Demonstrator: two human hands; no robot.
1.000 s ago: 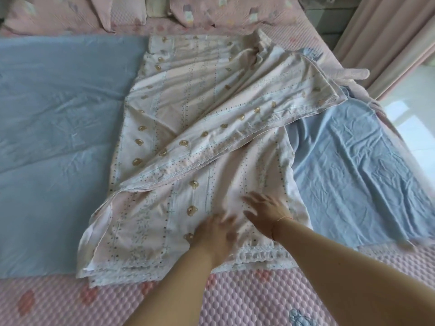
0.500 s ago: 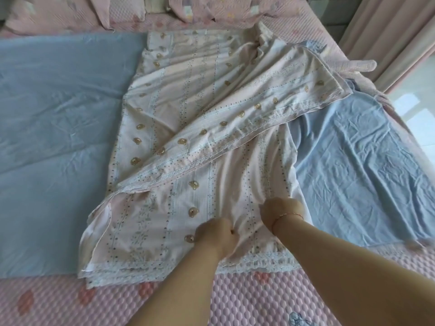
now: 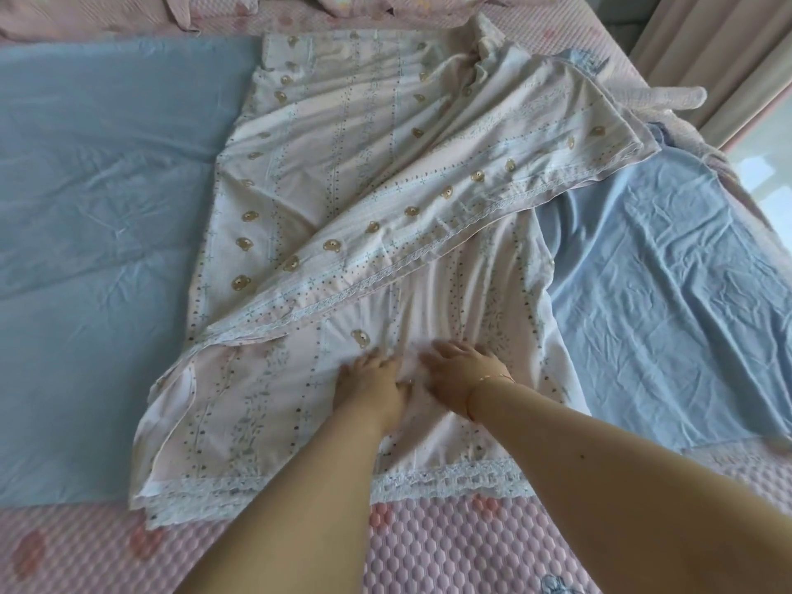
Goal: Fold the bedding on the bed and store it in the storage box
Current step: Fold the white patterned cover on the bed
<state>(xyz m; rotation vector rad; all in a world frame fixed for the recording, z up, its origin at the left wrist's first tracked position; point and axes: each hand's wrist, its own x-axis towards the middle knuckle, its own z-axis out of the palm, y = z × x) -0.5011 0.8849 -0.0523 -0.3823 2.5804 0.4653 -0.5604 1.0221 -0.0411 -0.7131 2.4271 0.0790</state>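
A pale pink sheet (image 3: 343, 173) printed with small bears and edged in lace lies down the middle of the bed, folded lengthwise, its upper layer thrown diagonally across. My left hand (image 3: 373, 381) and my right hand (image 3: 458, 370) rest side by side, flat on its lower part, fingers spread, pressing the cloth. Wrinkles fan out above my fingers. No storage box is in view.
A light blue sheet (image 3: 98, 250) is spread under the pink one on both sides. The pink quilted mattress pad (image 3: 85, 550) shows along the near edge. Pillows (image 3: 107, 10) lie at the head. Curtains (image 3: 707, 49) hang at the far right.
Both hands went from flat to fisted in the cloth half a second ago, and now lie flat and spread again, slightly further up the sheet.
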